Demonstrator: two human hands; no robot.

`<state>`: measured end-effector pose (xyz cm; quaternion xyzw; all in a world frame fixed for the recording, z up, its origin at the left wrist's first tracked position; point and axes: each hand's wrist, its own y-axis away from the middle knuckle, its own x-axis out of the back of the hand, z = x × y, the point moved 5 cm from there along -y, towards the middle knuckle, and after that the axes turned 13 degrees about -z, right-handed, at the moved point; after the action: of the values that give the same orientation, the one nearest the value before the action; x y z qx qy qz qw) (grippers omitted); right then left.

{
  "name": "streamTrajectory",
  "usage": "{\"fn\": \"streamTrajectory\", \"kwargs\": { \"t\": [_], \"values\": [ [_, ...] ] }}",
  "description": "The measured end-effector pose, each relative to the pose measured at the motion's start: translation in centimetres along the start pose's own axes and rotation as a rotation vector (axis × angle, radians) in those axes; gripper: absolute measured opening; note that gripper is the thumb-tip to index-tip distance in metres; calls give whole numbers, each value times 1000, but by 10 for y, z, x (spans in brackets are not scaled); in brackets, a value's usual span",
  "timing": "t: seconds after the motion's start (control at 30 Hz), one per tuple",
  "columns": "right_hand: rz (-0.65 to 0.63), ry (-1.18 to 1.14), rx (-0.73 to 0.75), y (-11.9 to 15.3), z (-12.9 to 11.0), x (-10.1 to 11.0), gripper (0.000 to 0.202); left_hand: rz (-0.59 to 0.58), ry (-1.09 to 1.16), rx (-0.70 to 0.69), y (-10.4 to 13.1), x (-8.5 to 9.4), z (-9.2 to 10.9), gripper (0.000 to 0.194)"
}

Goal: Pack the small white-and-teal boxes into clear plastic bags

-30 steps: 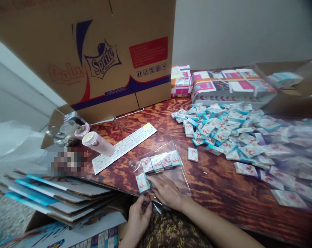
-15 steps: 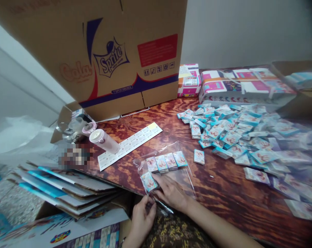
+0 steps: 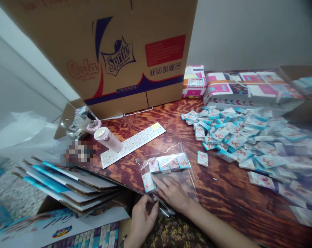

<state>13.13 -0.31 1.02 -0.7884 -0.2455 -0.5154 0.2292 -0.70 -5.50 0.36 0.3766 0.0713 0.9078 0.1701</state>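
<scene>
A clear plastic bag (image 3: pixel 183 175) lies at the table's near edge, its mouth towards me. Inside it a row of small printed packs (image 3: pixel 168 162) with a hand picture runs along the far end, and one more small pack (image 3: pixel 148 182) sits at the left side. My left hand (image 3: pixel 144 215) is closed with thumb and fingers on the bag's near edge. Reaching over the bag's mouth, my right hand (image 3: pixel 174 193) has its fingers stretched out, their tips beside the left pack. Whether those fingers are inside the bag or on top of it, I cannot tell.
A large pile of the same packs (image 3: pixel 236 137) covers the right side, with one loose pack (image 3: pixel 202 158) nearer. A tall cardboard carton (image 3: pixel 135 79) stands behind. Left are a pink bottle (image 3: pixel 109 140) on a printed strip (image 3: pixel 135 144) and stacked folded cartons (image 3: pixel 75 186).
My right fingers have slid off the left pack, which now shows more fully and stands straighter. My left hand stays at the bag's near edge. The whole view has shifted slightly.
</scene>
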Motion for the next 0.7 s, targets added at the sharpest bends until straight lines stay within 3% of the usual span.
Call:
{"fn": "streamTrajectory", "kwargs": {
  "t": [0.07,0.17,0.33,0.7],
  "values": [
    [11,39,19,0,-1,6,44,175,-170,-141,7,11,8,17],
    [22,94,63,-1,-3,18,41,334,-445,-349,13,19,21,43],
    [18,179,129,-4,-3,25,42,249,-704,-415,2,13,22,53],
    [-90,265,48,-7,6,16,52,255,-773,-360,-2,11,21,51]
  ]
}}
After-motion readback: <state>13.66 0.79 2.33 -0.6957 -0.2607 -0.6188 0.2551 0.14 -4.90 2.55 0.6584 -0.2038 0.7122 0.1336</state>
